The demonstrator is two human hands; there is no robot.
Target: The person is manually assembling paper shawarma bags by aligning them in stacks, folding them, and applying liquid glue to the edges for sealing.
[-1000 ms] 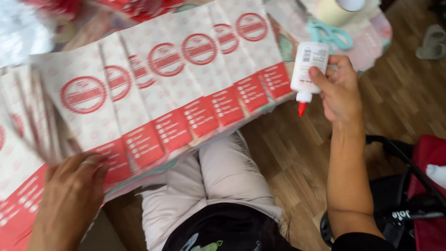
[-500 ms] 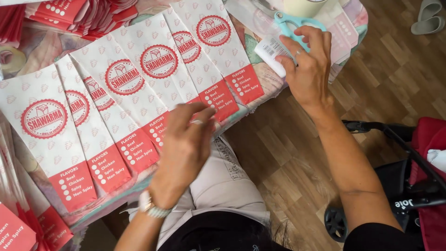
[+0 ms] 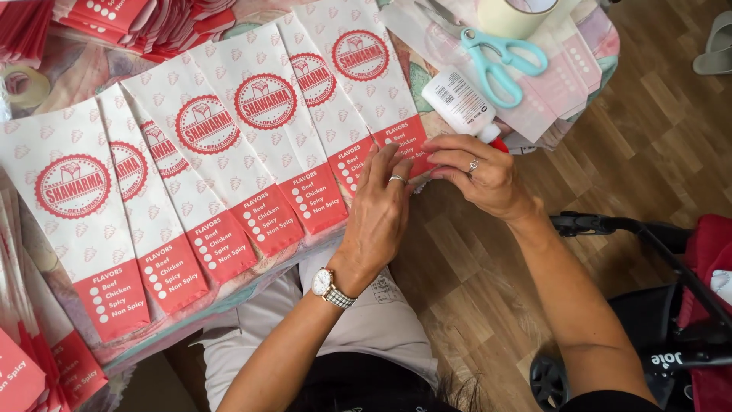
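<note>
Several white paper bags with red round emblems and red bottom strips lie overlapping in a row on the table. The rightmost bag [image 3: 358,69] has its red end at the table's edge. My left hand [image 3: 381,214], with a ring and a wristwatch, lies fingers-down over that red end. My right hand [image 3: 482,177] pinches the same end at its right corner. A white glue bottle [image 3: 457,99] with a red tip lies on the table just behind my right hand.
Teal-handled scissors [image 3: 496,57] and a roll of tape [image 3: 518,11] lie at the table's far right. Stacks of red-ended bags [image 3: 145,23] sit at the back left. A black and red stroller [image 3: 671,305] stands on the wood floor to my right.
My right hand has put the glue bottle down on the table and dropped to the rightmost bag's red end. My left hand has moved right to the same end.
</note>
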